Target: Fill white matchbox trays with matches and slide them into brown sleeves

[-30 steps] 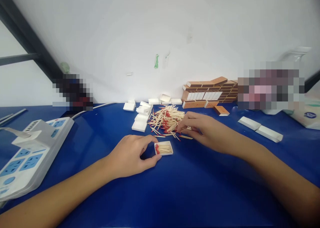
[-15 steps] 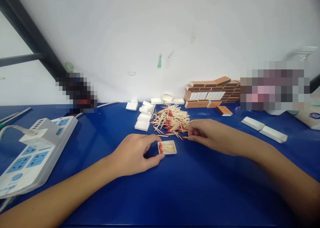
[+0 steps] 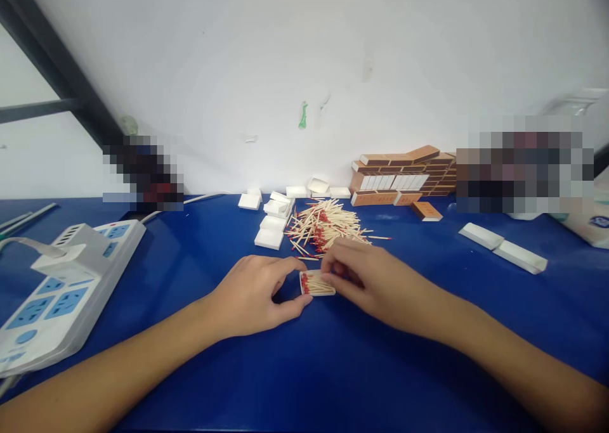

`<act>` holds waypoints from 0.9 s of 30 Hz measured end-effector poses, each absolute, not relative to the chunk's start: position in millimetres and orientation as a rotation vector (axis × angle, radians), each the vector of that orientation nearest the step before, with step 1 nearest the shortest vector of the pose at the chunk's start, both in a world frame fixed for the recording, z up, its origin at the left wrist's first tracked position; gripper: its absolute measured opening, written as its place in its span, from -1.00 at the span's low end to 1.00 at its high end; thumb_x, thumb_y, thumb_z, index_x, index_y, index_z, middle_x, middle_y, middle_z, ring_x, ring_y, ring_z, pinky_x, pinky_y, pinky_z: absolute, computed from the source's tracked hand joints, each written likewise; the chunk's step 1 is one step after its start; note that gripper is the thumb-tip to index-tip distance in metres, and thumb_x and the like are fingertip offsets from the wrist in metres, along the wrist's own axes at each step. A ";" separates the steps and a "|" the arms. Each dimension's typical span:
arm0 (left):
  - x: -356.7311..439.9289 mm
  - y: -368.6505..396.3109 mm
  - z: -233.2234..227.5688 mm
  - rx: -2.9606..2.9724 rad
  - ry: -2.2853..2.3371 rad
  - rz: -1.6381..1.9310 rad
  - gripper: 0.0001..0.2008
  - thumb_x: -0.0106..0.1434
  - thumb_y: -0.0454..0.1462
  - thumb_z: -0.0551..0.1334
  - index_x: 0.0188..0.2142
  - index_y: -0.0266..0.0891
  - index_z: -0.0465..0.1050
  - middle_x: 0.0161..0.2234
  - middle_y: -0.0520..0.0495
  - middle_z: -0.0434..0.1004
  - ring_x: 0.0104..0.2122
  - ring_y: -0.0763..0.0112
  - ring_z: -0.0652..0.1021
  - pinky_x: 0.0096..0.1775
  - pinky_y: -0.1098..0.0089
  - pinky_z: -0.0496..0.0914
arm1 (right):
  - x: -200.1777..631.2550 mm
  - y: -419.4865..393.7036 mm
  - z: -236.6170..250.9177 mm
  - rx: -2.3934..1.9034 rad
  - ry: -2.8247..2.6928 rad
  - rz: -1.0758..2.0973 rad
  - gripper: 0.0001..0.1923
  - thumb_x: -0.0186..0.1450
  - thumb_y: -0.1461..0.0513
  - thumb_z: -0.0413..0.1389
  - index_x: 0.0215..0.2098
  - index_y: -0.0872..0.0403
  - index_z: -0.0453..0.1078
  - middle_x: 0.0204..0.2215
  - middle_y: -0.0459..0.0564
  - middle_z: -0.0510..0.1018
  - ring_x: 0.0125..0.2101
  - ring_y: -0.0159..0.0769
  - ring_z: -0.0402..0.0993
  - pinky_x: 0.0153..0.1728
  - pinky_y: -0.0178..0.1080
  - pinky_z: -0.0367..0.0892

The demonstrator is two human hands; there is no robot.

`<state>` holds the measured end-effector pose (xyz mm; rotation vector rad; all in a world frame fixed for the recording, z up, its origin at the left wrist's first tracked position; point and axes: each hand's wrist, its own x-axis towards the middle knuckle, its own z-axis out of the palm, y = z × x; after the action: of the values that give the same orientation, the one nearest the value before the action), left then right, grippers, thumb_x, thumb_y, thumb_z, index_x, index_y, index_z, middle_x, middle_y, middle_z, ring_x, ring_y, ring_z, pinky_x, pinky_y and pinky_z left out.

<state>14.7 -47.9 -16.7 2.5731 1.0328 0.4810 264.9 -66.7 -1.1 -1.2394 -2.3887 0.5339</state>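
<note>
Blue bench [image 3: 333,369] surface is carrying everything in view, and near its middle a small white cardboard matchbox tray [image 3: 316,284] is lying flat, partly filled with red-tipped wooden matches whose heads are all pointing toward the left end. The left hand [image 3: 252,297] is bracing that tray: its thumb and forefinger are spread apart and pressing against the tray's left end from the near and far sides, apparently so the light tray is not sliding while it is being loaded. The right hand [image 3: 368,281] is lying over the tray's right end, its fingers [image 3: 335,265] drawn together and curled down onto the matches inside; whether they are pinching any sticks is hidden by the hand itself, so I cannot tell.

Just beyond both hands, a loose heap of red-tipped matches [image 3: 328,225] is lying within easy reach, sticks crossing at all angles. To the left of the heap, several empty white trays [image 3: 271,220] are sitting scattered, some tilted on one another. Against the white wall, a stack of orange-brown matchbox sleeves [image 3: 404,173] is piled like bricks, with one orange sleeve [image 3: 427,210] lying apart in front. Two longer white boxes [image 3: 502,248] are resting end to end well to the right, and a white power strip with blue sockets [image 3: 61,287] is occupying the bench's left side.
</note>
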 end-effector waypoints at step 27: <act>15.8 -51.4 -16.6 2.590 1.025 0.536 -0.73 0.33 -0.13 0.33 -0.04 -0.17 0.59 -0.57 0.17 0.29 -0.56 0.47 0.38 -0.43 0.42 0.20 | 272.9 -64.0 -2.9 -1.176 -2.465 0.445 -0.84 0.54 0.23 0.02 -0.15 0.03 0.44 -0.17 0.02 0.57 -0.24 -0.23 0.50 -0.24 -0.20 0.33</act>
<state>15.8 -51.4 -16.6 2.5897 1.0252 0.5359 272.9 -64.0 -2.9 -1.1759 -2.4653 0.4454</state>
